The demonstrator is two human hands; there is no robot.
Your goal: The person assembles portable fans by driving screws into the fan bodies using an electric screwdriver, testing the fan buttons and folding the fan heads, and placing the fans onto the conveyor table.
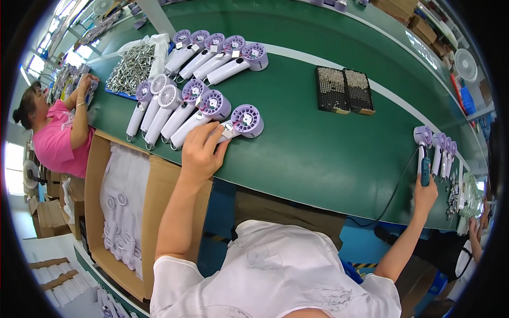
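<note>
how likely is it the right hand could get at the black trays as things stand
Probably yes: mostly bare green tabletop separates the right hand from the black trays, though the hand grips a teal tool, which may need setting down first.

This was a factory assembly workshop: a long green workbench [313, 159] held rows of matching purple-and-white handheld fans [177, 119] and black trays [333, 103] of small metal parts [332, 81], with a large cardboard box [164, 185] and a pink-shirted co-worker [61, 138] alongside.
</note>
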